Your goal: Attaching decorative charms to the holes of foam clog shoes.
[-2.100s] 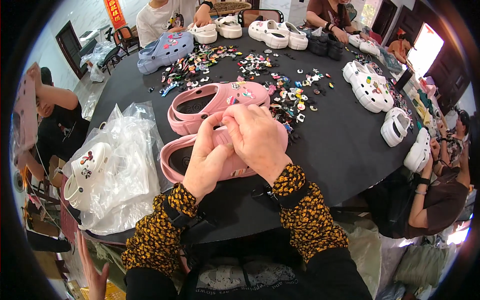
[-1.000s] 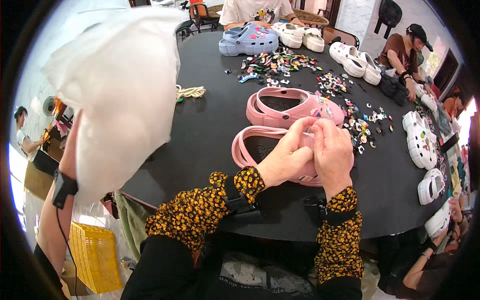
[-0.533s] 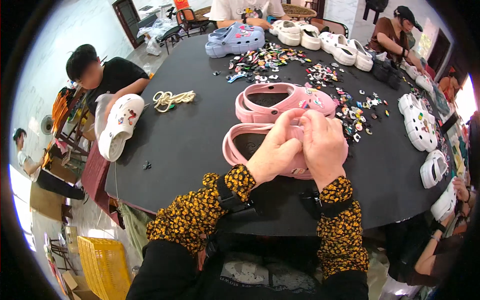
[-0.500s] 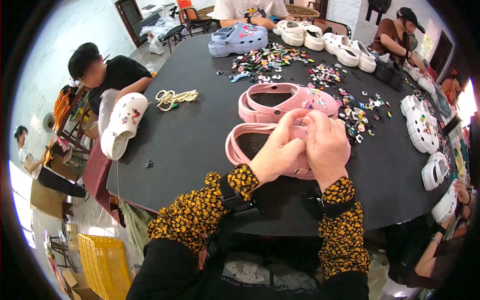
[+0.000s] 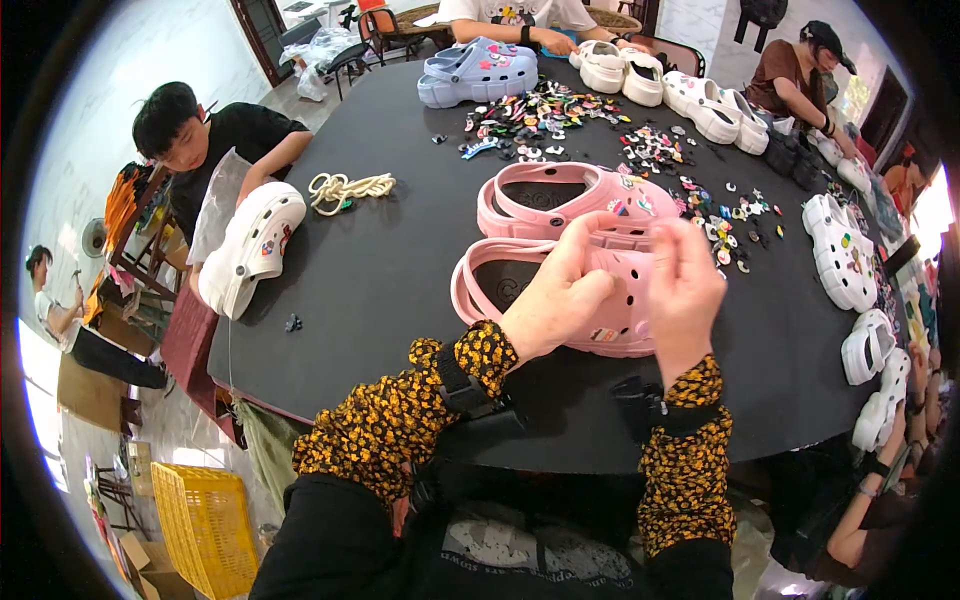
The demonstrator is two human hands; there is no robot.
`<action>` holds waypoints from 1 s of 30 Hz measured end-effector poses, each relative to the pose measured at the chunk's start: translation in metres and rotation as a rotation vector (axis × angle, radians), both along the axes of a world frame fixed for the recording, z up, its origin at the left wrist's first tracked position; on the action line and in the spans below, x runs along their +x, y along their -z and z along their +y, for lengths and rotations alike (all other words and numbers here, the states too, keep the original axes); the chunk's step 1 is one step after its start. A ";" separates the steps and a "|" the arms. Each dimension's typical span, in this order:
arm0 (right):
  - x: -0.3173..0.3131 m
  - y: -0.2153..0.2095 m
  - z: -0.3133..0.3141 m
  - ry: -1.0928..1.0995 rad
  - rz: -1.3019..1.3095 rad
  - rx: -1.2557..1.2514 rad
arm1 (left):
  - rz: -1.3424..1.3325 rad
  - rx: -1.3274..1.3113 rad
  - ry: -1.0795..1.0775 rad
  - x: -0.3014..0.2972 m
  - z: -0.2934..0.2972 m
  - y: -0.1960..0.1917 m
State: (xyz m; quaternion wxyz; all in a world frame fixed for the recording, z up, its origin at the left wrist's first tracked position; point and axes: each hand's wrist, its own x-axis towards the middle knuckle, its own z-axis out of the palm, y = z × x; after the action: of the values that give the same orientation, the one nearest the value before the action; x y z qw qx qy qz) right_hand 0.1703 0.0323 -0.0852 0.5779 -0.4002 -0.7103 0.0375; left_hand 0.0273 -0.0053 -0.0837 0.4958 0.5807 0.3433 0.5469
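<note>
Two pink clogs lie side by side in front of me on the black table [image 5: 400, 280]. The far clog [image 5: 530, 220] carries colourful charms on its toe. On the near clog [image 5: 625, 285], a small charm shows low on the side. My left hand [image 5: 562, 300] is over the near clog, its thumb and forefinger closed in a pinch; anything between them is hidden. Beside the clog's toe my right hand [image 5: 688, 295] is raised, fingers pressed together and slightly blurred. What it holds, if anything, cannot be made out.
Loose charms [image 5: 540, 115] lie heaped beyond the clogs. A blue clog [image 5: 478, 75], several white clogs [image 5: 840, 250] and a cream cord bundle [image 5: 350, 190] are around the table. At the left a person [image 5: 215, 150] handles a white clog [image 5: 255, 245]. A yellow basket [image 5: 205, 525] stands lower left.
My right hand has moved right, away from my left hand, uncovering the near clog's toe and its holes. The left hand stays nearly in place. The left person's white clog has shifted slightly.
</note>
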 end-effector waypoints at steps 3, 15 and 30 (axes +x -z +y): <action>0.021 -0.004 0.011 0.007 0.234 -0.072 | 0.016 -0.033 -0.020 -0.001 0.002 0.004; 0.090 0.041 0.074 0.341 -0.029 -0.173 | 0.563 0.169 -0.299 -0.008 0.006 -0.001; 0.068 0.039 0.064 0.231 0.050 -0.186 | 1.715 -0.108 -0.963 -0.273 -0.125 0.026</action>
State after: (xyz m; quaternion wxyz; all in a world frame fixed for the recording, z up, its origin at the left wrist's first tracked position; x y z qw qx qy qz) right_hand 0.2382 0.0966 -0.1242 0.5563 -0.5301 -0.6382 0.0463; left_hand -0.2459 -0.1307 -0.1098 -0.1712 0.5551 0.8111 0.0675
